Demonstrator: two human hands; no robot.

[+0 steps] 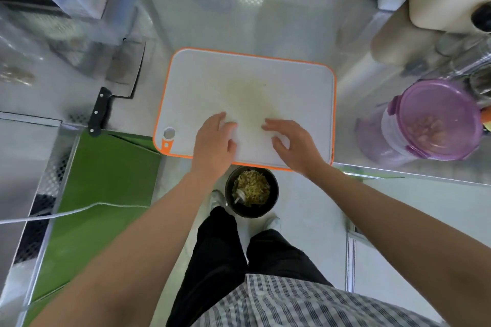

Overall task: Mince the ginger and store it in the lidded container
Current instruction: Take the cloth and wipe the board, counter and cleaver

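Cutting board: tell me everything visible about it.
The cutting board is white, plastic-looking, with an orange rim, rounded corners and a hanging hole at its near-left corner. It lies flat on the steel counter, a yellowish stain at its middle. The left hand and right hand rest open on its near part.

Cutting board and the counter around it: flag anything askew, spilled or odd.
The cutting board sits skewed, its near edge seemingly past the edge of the counter, above the bin of scraps. A yellowish stain marks its middle. The handle of the cleaver pokes over the edge at left. No spill shows.
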